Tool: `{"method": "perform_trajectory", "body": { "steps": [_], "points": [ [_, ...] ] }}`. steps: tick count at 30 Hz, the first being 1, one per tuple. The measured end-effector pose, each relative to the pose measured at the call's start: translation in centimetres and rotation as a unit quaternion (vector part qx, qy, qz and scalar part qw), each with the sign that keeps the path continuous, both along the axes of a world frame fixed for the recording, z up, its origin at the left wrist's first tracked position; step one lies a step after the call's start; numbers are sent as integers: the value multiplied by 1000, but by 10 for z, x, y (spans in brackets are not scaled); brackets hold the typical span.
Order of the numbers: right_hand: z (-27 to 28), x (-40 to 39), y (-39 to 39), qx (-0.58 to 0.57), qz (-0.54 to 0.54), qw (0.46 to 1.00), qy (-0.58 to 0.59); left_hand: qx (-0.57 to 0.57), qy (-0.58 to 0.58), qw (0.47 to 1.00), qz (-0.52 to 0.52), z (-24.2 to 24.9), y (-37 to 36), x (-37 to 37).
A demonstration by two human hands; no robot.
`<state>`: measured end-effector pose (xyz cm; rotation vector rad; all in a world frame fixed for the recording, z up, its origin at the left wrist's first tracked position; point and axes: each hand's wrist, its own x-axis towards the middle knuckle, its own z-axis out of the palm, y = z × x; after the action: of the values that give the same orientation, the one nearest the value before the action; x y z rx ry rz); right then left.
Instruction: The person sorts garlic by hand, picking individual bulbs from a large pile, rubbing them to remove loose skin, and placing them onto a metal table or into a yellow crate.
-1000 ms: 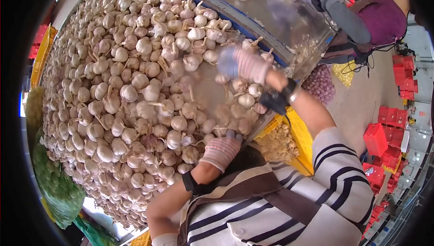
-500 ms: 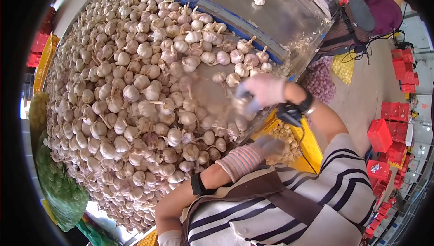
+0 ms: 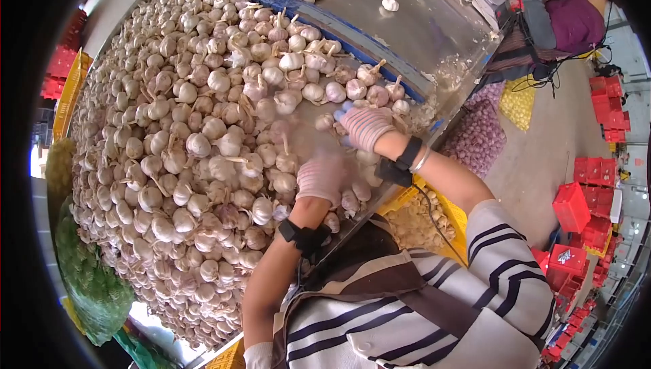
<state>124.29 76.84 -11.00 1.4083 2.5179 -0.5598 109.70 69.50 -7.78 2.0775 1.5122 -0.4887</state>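
Garlic bulbs point(image 3: 196, 144), many with stalk stubs, cover the metal table in a wide heap. My right hand point(image 3: 366, 127), in a striped glove with bluish fingertips, is at the heap's near right edge. Its fingers and thumb are apart, close to a garlic bulb point(image 3: 324, 122). My left hand point(image 3: 321, 178), in a similar glove, is over the bulbs, left of and nearer me than the right. Motion smears its fingers, so any grip is hidden. A yellow crate point(image 3: 456, 223) with pale garlic pieces point(image 3: 417, 223) stands below the table edge near my right forearm.
A blue-edged metal divider point(image 3: 319, 20) separates the heap from a tray surface point(image 3: 434, 23) with a few bulbs. Another person point(image 3: 576, 20) is at the upper right. Net sacks of garlic point(image 3: 475, 125) and red crates point(image 3: 571, 205) stand right; a green net sack point(image 3: 91, 281) left.
My left hand has moved from above the yellow crate to the garlic heap. My right hand has shifted up and left, away from the crate side, and its fingers are now apart.
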Motion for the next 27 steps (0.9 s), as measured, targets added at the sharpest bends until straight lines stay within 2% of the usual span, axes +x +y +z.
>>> {"method": "perform_trajectory", "body": {
  "steps": [2, 3, 4, 5, 6, 7, 8, 9, 10, 11, 12, 13, 14, 15, 16, 17, 18, 19, 20, 21, 22, 24, 25, 26, 27],
  "points": [
    [7, -2, 1, 1, -22, 999, 26, 66, -159, 982, 79, 15, -5, -15],
    [10, 4, 3, -49, -58, 992, 96, 149, -209, 962, 90, 5, -10, -23],
    [10, 11, 6, -100, -92, 977, 164, 149, -208, 962, 91, -3, -15, -33],
    [4, 18, 12, -114, -83, 965, 223, 150, -333, 914, 176, -10, -21, -42],
    [8, 14, 13, -116, -81, 965, 222, 148, -449, 843, 256, -14, -25, -50],
    [17, 5, 11, -52, -69, 969, 232, 124, -511, 809, 265, -10, -25, -56],
    [25, -4, 11, 13, -56, 969, 240, -11, -542, 758, 362, -3, -30, -61],
    [29, -13, 12, -1, -26, 987, 158, -65, -587, 695, 410, 14, -31, -58],
    [23, -20, 14, -2, -28, 987, 158, -118, -625, 623, 454, 30, -34, -54],
    [13, -26, 17, -34, 11, 994, 104, -119, -625, 624, 454, 39, -36, -54],
    [6, -30, 19, -66, 49, 995, 50, -157, -650, 580, 465, 47, -38, -55],
    [2, -27, 18, -3, 71, 994, 88, -193, -673, 534, 474, 50, -40, -57],
    [-2, -21, 18, -2, 73, 993, 89, -191, -673, 534, 475, 47, -43, -59],
    [3, -17, 17, -203, -40, 947, 247, -167, -689, 513, 485, 41, -47, -61],
    [9, -12, 15, -388, -149, 826, 382, -145, -704, 489, 494, 37, -48, -63],
    [16, -8, 11, -487, -212, 713, 457, -146, -699, 487, 503, 36, -47, -68],
    [23, -5, 5, -488, -214, 714, 455, -147, -699, 485, 504, 36, -46, -66],
    [31, -3, -1, -574, -286, 555, 529, -81, -671, 530, 512, 35, -43, -63],
    [41, -3, -8, -635, -346, 373, 581, -14, -638, 571, 517, 34, -40, -60],
    [54, -13, -18, -595, -412, 347, 597, 28, -638, 626, 448, 34, -34, -56],
    [54, -12, -16, -594, -412, 349, 597, 76, -613, 700, 358, 36, -30, -53],
    [45, -7, -8, -641, -325, 229, 657, 14, -700, 618, 357, 50, -27, -32],
    [41, -3, -1, -655, -295, 179, 673, 54, -648, 692, 313, 51, -21, -33],
    [39, 4, 20, -630, -298, 177, 695, 54, -649, 692, 311, 51, -15, -31],
    [41, 11, 41, -605, -302, 174, 716, 126, -589, 748, 278, 50, -8, -28]
  ]
}}
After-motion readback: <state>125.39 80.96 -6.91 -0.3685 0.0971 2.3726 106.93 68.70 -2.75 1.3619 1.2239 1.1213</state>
